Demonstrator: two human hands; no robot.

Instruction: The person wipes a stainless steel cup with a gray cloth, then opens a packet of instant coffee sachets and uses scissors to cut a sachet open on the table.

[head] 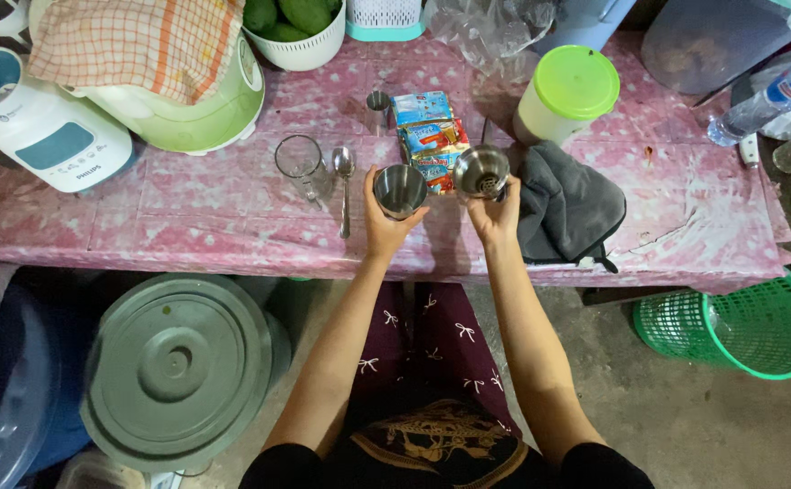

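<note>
Shaker apart and looking empty: left hand [385,222] clasping the steel cup [400,190], right hand [495,215] gripping the strainer lid [481,172] (both above the table [685,226] edge), sachets [430,140] unopened behind, small cap [377,101] standing farther back.

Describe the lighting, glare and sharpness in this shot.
Head view: even overhead light, tabletop sharp; glare on the steel cup in the left hand and the strainer lid in the right hand; floor darker, edges bent by the wide lens.
</note>
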